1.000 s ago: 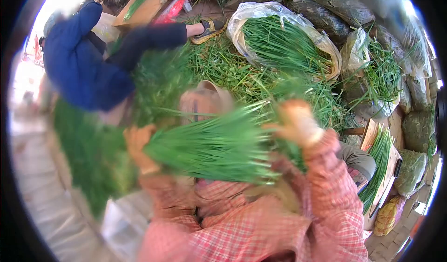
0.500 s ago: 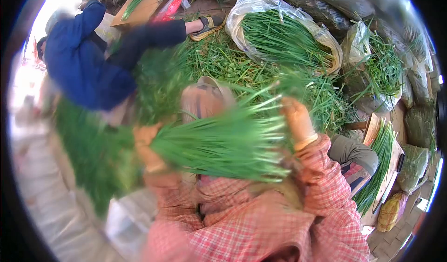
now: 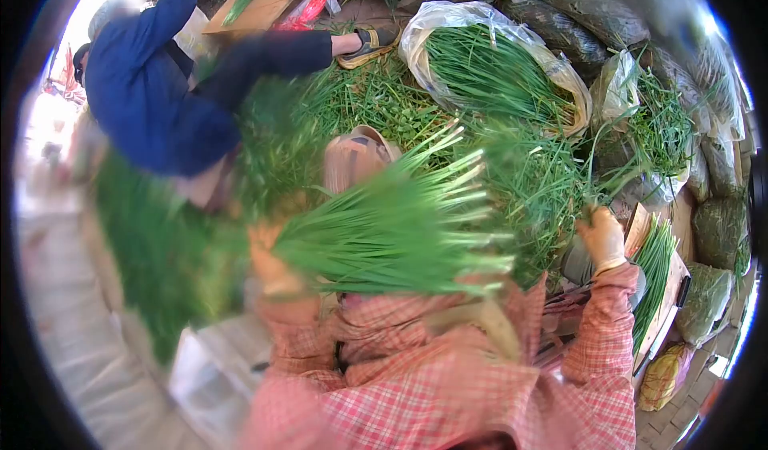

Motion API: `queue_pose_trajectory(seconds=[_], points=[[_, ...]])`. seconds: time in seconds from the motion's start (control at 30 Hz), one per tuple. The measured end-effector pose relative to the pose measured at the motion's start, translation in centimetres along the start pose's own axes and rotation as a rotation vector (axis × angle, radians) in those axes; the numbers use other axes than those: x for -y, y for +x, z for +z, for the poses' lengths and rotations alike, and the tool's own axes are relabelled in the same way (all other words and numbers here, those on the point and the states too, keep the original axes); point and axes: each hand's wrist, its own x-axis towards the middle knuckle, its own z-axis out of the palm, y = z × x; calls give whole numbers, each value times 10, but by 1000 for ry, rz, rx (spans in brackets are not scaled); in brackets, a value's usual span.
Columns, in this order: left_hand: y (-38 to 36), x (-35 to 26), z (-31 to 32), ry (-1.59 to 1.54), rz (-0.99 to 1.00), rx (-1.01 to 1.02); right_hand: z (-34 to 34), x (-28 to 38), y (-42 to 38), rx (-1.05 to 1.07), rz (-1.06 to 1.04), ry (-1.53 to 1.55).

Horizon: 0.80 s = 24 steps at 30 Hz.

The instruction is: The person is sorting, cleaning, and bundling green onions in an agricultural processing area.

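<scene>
My left hand [image 3: 276, 254], blurred and gloved, is closed around the leafy part of a bunch of garlic chives [image 3: 392, 230]. The pale stalk ends of the bunch fan out to the right above my lap. Away from the bunch, on the right, my right hand [image 3: 602, 238] is gloved too, its fingers drawn together. Loose green leaves [image 3: 610, 188] show at its fingertips, partly merging with the heap behind. Beside this hand, a long bundle of chives [image 3: 654, 278] lies on a wooden board [image 3: 668, 310].
Loose leaves [image 3: 384, 98] cover the ground ahead. A plastic sack [image 3: 416, 38] holds more chives. Several filled bags [image 3: 716, 222] are stacked at right. A person in blue [image 3: 144, 106] sits at left, one leg stretched across. More greens [image 3: 160, 250] lie at left; a knife [image 3: 684, 288] rests by the board.
My right hand has moved away from the stalk ends, out to the right, near the board. My left hand keeps the bunch, shifted slightly right.
</scene>
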Motion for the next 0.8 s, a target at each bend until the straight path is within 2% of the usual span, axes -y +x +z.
queue_pose_trajectory(seconds=[0.03,0.1,0.17,0.2,0.27,0.3,0.4,0.5,0.53,0.63,0.67,0.77,0.8], points=[[0,2,-2,30,33,43,-31,53,-2,4,-190,-443],[-2,6,-9,80,83,37,-46,112,3,-169,-273,-192],[-7,-1,-15,137,122,-48,-59,182,-3,158,-72,399],[-13,-3,-11,188,205,-36,-50,200,-2,366,18,555],[-26,-3,2,284,365,0,-13,221,2,563,148,788],[-28,-6,5,378,407,22,11,226,5,555,186,865],[-35,-12,17,537,503,28,70,234,9,880,619,1381],[-39,-17,25,528,527,99,63,244,0,740,586,1498],[-36,-18,23,478,501,103,43,237,1,838,497,1335],[-31,-16,17,302,408,91,24,218,-16,682,0,1249],[-35,-16,26,236,367,80,9,219,-18,823,280,1289],[-37,-12,32,216,281,16,-4,210,-33,824,595,1647],[-36,-11,31,240,261,-10,-4,199,-38,865,534,1850]])
